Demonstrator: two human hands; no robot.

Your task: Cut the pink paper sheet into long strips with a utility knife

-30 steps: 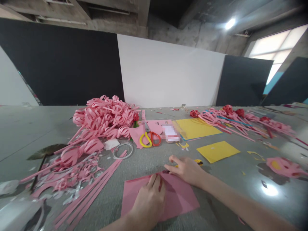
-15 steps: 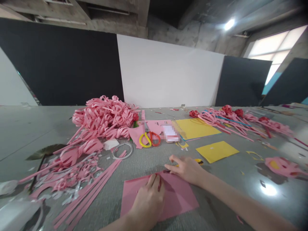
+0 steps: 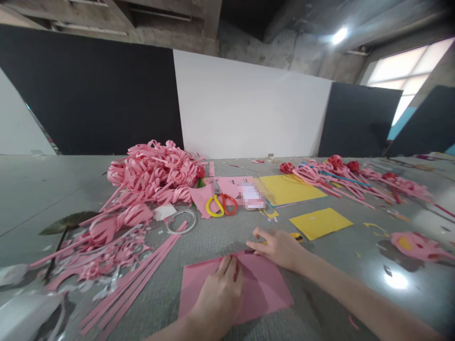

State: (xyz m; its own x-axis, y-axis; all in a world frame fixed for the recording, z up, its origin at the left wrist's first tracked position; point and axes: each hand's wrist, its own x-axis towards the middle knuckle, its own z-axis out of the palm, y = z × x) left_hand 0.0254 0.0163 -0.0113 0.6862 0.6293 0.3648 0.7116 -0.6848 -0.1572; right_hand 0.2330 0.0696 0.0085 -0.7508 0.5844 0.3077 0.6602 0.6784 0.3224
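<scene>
Paper sheet (image 3: 265, 290), long axis left-to-right

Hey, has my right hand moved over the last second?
Yes, slightly: your right hand has shifted to the right, away from the scissors, which lie where they did.

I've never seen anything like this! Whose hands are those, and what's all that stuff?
There's no robot: these are a person's bare hands. A camera worn on their head looks forward and down. The left hand rests on a pink sheet. The right hand is at its far edge, partly hiding a yellow-and-black thing; I can't tell if it's held. On the grey surface lie scissors, a phone, yellow sheets, a white ring, pink strips and a big pile of pink loops.
</scene>
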